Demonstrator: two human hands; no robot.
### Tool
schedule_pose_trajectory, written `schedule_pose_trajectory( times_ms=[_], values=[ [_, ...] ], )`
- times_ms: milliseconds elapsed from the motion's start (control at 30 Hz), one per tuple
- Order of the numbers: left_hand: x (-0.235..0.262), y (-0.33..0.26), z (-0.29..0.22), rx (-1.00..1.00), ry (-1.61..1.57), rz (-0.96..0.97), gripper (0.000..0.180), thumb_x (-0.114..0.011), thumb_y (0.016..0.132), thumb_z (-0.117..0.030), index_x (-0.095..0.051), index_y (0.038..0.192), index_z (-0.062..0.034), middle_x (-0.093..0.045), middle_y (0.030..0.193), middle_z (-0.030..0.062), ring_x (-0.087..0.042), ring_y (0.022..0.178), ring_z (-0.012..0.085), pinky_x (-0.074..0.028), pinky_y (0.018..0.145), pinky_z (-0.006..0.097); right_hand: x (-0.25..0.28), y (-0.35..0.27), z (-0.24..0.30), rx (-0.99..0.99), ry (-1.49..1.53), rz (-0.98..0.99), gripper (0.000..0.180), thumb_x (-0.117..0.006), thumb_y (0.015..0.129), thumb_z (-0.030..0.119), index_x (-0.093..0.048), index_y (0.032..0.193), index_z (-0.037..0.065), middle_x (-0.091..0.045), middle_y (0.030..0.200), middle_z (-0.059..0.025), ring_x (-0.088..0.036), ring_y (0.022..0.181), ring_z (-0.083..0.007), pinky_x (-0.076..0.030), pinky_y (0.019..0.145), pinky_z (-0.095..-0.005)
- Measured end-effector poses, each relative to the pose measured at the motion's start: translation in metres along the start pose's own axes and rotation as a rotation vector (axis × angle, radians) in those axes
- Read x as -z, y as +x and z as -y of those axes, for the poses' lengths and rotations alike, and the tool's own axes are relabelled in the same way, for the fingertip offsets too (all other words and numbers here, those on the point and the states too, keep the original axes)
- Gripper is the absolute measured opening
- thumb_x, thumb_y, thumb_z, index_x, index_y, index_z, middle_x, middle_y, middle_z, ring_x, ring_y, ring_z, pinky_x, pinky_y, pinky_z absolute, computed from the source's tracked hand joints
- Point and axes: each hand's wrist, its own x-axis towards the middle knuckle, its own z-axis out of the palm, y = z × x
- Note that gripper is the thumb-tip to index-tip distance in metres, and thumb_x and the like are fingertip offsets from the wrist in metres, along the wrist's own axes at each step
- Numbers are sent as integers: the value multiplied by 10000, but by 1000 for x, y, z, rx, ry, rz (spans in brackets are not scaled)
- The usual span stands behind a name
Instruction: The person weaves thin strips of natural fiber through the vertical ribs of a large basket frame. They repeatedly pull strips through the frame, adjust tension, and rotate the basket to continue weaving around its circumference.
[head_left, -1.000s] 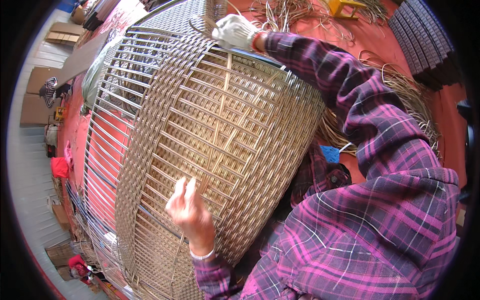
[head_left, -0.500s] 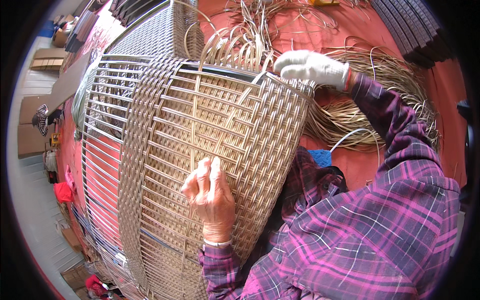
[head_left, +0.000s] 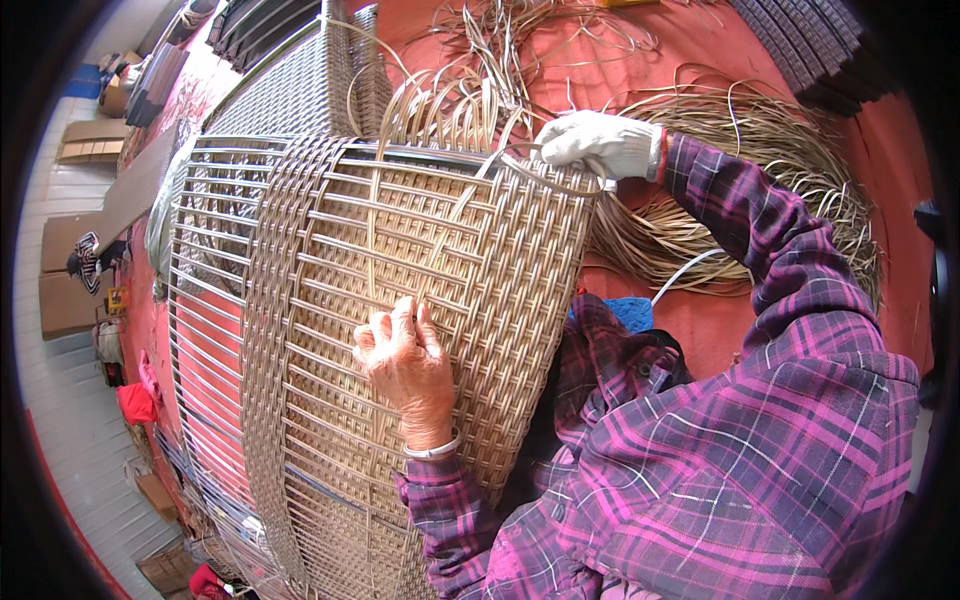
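A half-woven wicker frame (head_left: 530,270) of metal rods and tan-brown strips leans before me. My bare left hand (head_left: 410,375) is at the middle of its open rods, with thumb and fingers pinched on a loose wicker strand (head_left: 374,215) that runs up over the rods. A white knitted glove covers my right hand (head_left: 605,145), at the top right corner of the frame. Its fingers are curled round a flat wicker strip (head_left: 545,180) that bends over the frame's edge. The glove hides the fingertips.
A large coil of loose wicker strands (head_left: 790,170) lies on the red floor covering to the right. A woven wicker piece (head_left: 290,85) stands behind the frame. Dark stacked panels (head_left: 810,50) are at the far right, and a blue item (head_left: 628,313) lies by my knee.
My right hand has closed from outstretched fingers onto the strip at the corner. The frame appears shifted slightly left in view. My left hand stays pinched at the rods.
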Motion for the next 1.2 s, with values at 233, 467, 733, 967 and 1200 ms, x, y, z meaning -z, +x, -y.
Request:
schedule_pose_trajectory(
  times_ms=[233, 467, 733, 967, 1200],
  values=[
    [-5, -4, 8, -9, -120, -16, 195, -663, 846, -125, -663, 1038, -93, -612, 876, 88, -541, 853, 302, -427, 785, 429, 31, 40, 51, 294, -1044, -620, 129, -670, 842, 138, -683, 899, 23, -682, 843, -54, -651, 791, -144, -526, 719, -320],
    [6, -9, 16, -19, -302, 32, 360, -607, 814, 1, -642, 1161, -87, -643, 927, 93, -543, 888, 295, -427, 837, 418, 40, 97, 126, 737, -839, 97, 154, -571, 759, 28, -652, 888, 5, -645, 798, -135, -661, 788, -298, -529, 733, -360],
    [11, -5, 21, -21, -323, 103, 321, -601, 833, -20, -651, 1141, -93, -654, 937, 90, -552, 881, 293, -436, 834, 400, 9, 20, 130, 185, -255, 371, 157, -726, 815, 71, -707, 934, -30, -714, 907, -100, -673, 844, -168, -529, 792, -301],
    [8, 0, 20, 77, -343, 96, 236, -636, 805, -45, -671, 1029, -113, -674, 952, 64, -613, 884, 277, -460, 794, 383, 40, 122, 106, 911, -1118, -403, 214, -545, 753, -10, -688, 907, 32, -686, 855, -142, -676, 809, -267, -532, 721, -358],
    [-3, 5, 20, 21, -66, -122, 256, -625, 784, 48, -633, 995, -96, -628, 875, 108, -631, 678, 297, -497, 569, 375, 47, 136, 62, 482, -187, -435, 212, -575, 827, -34, -692, 1002, -14, -693, 962, -88, -630, 869, -135, -519, 767, -278]
  ],
)
